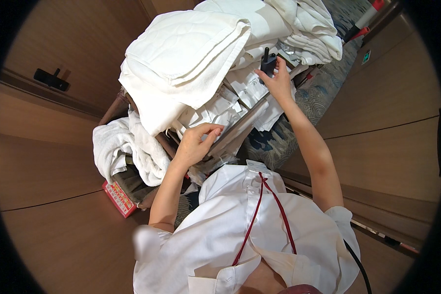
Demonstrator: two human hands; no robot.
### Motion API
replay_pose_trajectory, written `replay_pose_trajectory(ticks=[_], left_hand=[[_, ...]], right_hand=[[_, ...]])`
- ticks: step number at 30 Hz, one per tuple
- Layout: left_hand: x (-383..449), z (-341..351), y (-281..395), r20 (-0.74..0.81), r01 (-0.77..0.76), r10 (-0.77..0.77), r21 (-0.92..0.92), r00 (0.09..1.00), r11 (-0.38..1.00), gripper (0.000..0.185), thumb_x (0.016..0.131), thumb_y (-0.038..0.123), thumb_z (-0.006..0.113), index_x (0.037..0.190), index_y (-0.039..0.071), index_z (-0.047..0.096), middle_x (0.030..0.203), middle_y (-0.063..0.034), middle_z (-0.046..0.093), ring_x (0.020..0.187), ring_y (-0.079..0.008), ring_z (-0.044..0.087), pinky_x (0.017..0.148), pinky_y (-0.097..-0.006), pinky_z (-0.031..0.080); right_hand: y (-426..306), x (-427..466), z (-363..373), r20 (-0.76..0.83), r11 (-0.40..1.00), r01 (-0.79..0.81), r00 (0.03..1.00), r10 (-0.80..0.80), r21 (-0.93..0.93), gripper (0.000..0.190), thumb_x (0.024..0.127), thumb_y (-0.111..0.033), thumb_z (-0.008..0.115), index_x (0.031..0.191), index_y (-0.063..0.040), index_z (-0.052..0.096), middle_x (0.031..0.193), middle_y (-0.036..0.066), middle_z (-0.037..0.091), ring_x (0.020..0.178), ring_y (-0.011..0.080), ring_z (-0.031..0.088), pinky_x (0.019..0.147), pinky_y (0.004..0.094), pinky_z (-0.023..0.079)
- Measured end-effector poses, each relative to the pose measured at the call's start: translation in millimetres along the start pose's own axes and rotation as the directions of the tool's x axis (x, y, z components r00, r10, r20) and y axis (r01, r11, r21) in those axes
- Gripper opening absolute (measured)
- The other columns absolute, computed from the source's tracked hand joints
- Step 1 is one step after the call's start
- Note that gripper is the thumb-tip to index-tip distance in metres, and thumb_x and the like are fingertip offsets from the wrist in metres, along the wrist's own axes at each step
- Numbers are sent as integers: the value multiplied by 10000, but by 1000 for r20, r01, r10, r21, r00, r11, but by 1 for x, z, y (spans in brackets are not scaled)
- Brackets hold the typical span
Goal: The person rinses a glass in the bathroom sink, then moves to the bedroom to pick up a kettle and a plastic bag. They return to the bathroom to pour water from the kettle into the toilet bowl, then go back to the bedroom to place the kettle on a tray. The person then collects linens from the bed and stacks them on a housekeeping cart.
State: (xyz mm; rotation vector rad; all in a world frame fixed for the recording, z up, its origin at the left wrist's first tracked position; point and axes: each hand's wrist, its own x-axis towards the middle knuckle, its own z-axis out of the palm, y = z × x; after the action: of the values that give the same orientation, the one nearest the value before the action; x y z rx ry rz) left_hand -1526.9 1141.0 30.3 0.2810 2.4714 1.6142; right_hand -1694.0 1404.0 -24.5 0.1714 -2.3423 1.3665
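My right hand [279,81] has its thumb and fingers on either side of a black handheld radio [268,65] with a short antenna. The radio stands upright among white paper packets [247,85] in the top tray of a housekeeping cart. My left hand [198,143] hovers at the tray's near edge [239,125], loosely curled, with nothing visible in it. Small white packets [220,110] fill the compartment just beyond its fingertips. Folded white towels [183,47] are piled over the far side of the cart and partly cover the tray.
Crumpled white towels [132,147] hang over a dark bag on the cart's left end, above a red box [119,198]. More white linen [312,25] lies at the far right. Wooden doors and panels [386,103] close in on both sides of the patterned carpet [316,99].
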Motion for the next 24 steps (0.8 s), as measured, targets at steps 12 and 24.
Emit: replay_pose_trajectory(ticks=[12,24], left_hand=[[2,4,-1,-2,33,-33,37,999,999,222,902,175,565,1012,8,660,849,-91,681,794,-126,637,723,-258,490],[1,4,-1,-1,49,-49,42,999,998,221,902,176,564,1023,17,660,850,-87,683,797,-127,636,724,-255,487]], right_hand=[[-7,2,9,-112,990,4,994,-19,-138,685,662,-312,792,1154,13,443,1069,181,569,965,314,570,827,380,454],[-5,2,13,-75,987,16,997,-28,-157,657,686,-311,781,1157,24,467,1076,168,575,994,280,569,837,351,458]])
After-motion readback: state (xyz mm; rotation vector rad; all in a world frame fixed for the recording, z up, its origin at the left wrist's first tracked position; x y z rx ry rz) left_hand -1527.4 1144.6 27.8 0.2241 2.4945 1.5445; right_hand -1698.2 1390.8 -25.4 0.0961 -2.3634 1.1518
